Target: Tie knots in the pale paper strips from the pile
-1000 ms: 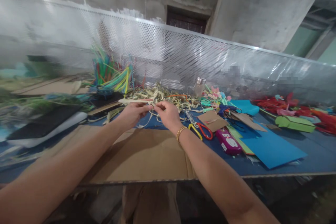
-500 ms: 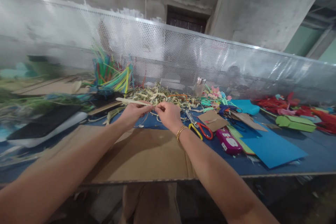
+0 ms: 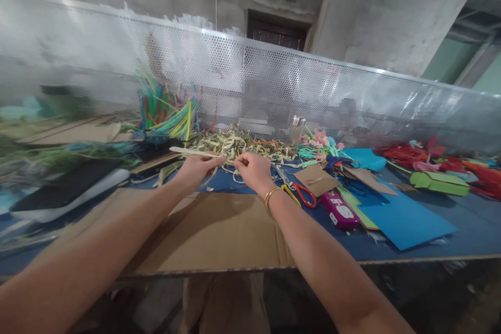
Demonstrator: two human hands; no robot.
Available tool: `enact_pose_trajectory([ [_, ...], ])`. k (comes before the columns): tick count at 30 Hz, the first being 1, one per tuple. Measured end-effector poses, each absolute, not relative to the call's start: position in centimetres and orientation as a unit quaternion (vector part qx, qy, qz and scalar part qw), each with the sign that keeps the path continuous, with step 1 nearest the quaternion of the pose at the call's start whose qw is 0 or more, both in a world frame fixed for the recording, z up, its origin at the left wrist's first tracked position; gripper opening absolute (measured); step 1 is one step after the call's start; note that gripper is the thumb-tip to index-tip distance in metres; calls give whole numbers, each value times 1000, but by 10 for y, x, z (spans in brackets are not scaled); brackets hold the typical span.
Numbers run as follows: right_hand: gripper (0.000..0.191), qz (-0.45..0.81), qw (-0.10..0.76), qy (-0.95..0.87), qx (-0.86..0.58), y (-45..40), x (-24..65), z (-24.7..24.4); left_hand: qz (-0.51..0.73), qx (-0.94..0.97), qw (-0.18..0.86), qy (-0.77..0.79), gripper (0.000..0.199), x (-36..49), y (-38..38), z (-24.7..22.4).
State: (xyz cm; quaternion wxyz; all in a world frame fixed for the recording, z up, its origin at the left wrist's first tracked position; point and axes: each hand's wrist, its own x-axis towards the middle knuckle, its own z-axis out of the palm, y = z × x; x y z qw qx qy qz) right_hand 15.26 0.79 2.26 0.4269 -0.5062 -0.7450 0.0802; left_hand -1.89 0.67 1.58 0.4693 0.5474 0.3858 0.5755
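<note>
A pale, flat strip (image 3: 188, 152) sticks out to the left from between the closed fingers of my left hand (image 3: 198, 171). My right hand (image 3: 255, 169) is pinched just across from it, with a small gap between the fingertips of the two hands. Whatever is in the right pinch is too small to make out. Both hands are above the near side of a heap of pale green, curly strips (image 3: 230, 142). Below the forearms lies a brown cardboard sheet (image 3: 219, 229). Beside my right wrist are scissors (image 3: 305, 196) with red and yellow handles.
To the right lie a purple box (image 3: 340, 211), blue paper (image 3: 407, 219) and a green folded piece (image 3: 440, 182). Colourful pipe cleaners (image 3: 168, 115) stand behind on the left. A glass bottle (image 3: 297, 130) stands near the perforated metal panel (image 3: 274, 78). A black-and-white object (image 3: 70, 188) lies left.
The fingertips of my two hands have moved slightly apart. The pale strip has shifted a little to the left with my left hand.
</note>
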Motion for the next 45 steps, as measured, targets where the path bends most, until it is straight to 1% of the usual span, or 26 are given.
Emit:
enact_pose_trajectory([
  [4,16,81,436,-742,-503,8,153,23,568,533,495,384,42,-20,11,13],
  [6,16,78,436,-743,-502,7,153,23,574,519,519,363,46,-20,13,12],
  [10,15,71,434,-745,-502,5,151,24,583,510,536,335,31,-19,15,11],
  [12,14,66,429,-745,-506,4,151,24,577,518,532,340,27,-18,13,12],
  [19,16,54,398,-749,-527,5,153,26,563,529,518,367,22,-19,12,11],
  [24,16,41,371,-751,-545,4,155,27,559,502,537,382,25,-20,16,11],
  [26,11,0,396,-738,-546,0,154,28,573,485,533,390,26,-20,16,14],
  [28,18,-56,443,-714,-540,-6,150,28,600,470,516,391,26,-22,17,16],
  [30,24,-78,465,-712,-520,-11,144,28,617,462,511,380,26,-23,16,19],
  [32,23,-40,443,-746,-496,-14,136,26,612,464,527,365,27,-22,14,20],
  [35,24,49,412,-780,-468,-13,127,18,598,465,546,358,26,-20,11,20],
  [40,21,187,448,-749,-451,-4,121,5,585,468,558,357,24,-17,8,20],
  [43,24,236,465,-718,-462,1,121,0,581,469,562,356,22,-14,6,21],
  [45,24,257,473,-710,-454,3,120,-1,584,465,559,362,21,-12,4,22],
])
